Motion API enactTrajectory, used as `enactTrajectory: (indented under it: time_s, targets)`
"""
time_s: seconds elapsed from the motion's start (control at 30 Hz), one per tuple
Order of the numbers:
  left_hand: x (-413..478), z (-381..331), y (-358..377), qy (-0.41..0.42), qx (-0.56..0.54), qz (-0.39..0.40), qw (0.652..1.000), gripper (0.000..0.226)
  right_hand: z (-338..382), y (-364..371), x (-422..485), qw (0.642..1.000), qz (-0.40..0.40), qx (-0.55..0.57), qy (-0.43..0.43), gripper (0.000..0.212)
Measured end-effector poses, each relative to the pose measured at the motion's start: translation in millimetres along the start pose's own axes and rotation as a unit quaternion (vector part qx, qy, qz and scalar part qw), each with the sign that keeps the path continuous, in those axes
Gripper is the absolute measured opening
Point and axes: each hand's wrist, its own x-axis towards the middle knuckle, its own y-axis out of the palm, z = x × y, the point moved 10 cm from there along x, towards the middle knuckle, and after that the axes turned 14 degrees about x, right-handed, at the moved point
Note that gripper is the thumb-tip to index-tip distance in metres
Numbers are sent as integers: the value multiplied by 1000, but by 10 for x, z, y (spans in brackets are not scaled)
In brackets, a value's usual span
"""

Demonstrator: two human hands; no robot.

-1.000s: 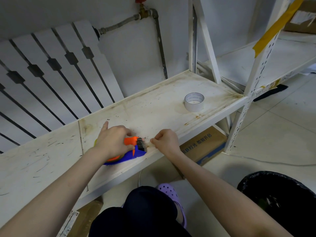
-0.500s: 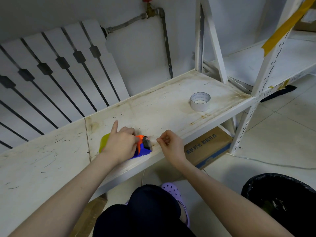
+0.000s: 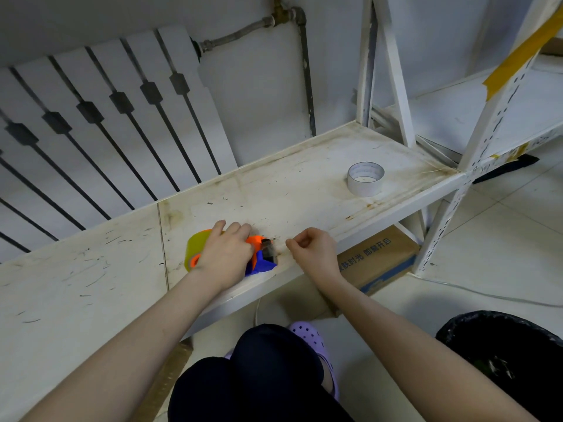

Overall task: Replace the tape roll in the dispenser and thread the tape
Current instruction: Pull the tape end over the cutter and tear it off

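Note:
A blue and orange tape dispenser [image 3: 261, 261] lies near the front edge of the white shelf [image 3: 304, 190], with a yellowish tape roll [image 3: 196, 247] mounted in it. My left hand [image 3: 227, 254] presses down on top of the dispenser and covers its middle. Just right of the dispenser's black front end, my right hand [image 3: 313, 249] has thumb and forefinger pinched together; a thin clear strip of tape seems to run from them to the dispenser, though it is hard to make out. A white empty tape core [image 3: 365, 179] stands on the shelf at the far right.
A radiator [image 3: 91, 132] and pipe run along the wall behind the shelf. A cardboard box [image 3: 377, 260] sits under the shelf on the floor. A black bin [image 3: 505, 357] stands at the lower right. My knee and a purple shoe [image 3: 313, 339] are below the shelf edge.
My right hand has drawn a little to the right, away from the dispenser's front. My left forefinger, raised before, now lies down on the roll. The camera has shifted slightly.

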Motion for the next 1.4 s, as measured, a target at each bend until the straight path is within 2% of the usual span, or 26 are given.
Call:
enactTrajectory:
  time_s: [0.17, 0.4, 0.47, 0.57, 0.67, 0.73, 0.8, 0.87, 0.97, 1.07, 1.2, 1.4]
  targets:
    - [-22, 79, -14, -40, 1, -26, 999, 21, 68, -32, 93, 999, -34, 5, 8, 19]
    - [27, 132, -4, -73, -33, 15, 997, 22, -22, 32, 172, 998, -30, -22, 51, 14]
    - [32, 187, -27, -90, -68, 27, 993, 26, 6, 47, 208, 997, -25, -38, 55, 11]
    - [102, 287, -99, -131, -182, 21, 974, 44, 65, 65, 226, 997, -9, -62, 47, 13]
    - [267, 166, -49, -104, -204, 80, 970, 54, 56, 98, 206, 996, 8, -76, 50, 22]
    - [351, 47, 50, -79, -193, 132, 969, 50, 50, 113, 210, 996, 11, -69, 49, 19]
    - [397, 16, 99, -78, -204, 147, 965, 42, 40, 84, 227, 997, 5, -54, 52, 14]
    - [418, 40, 68, -83, -215, 137, 963, 40, 24, 27, 231, 997, 3, -31, 68, 15]
    - [388, 116, -44, -88, -244, 97, 961, 49, 80, -71, 202, 998, 4, 9, 67, 19]
    - [267, 212, -165, -95, -295, 37, 950, 53, 331, -162, 147, 1000, 2, 16, 14, 18]
    - [108, 297, -252, -94, -326, 0, 941, 59, 722, -191, 16, 998, 16, -16, -56, 16]
    - [-115, 509, -468, -121, -366, -62, 921, 61, 1254, -103, -128, 993, 45, 4, -111, 13]
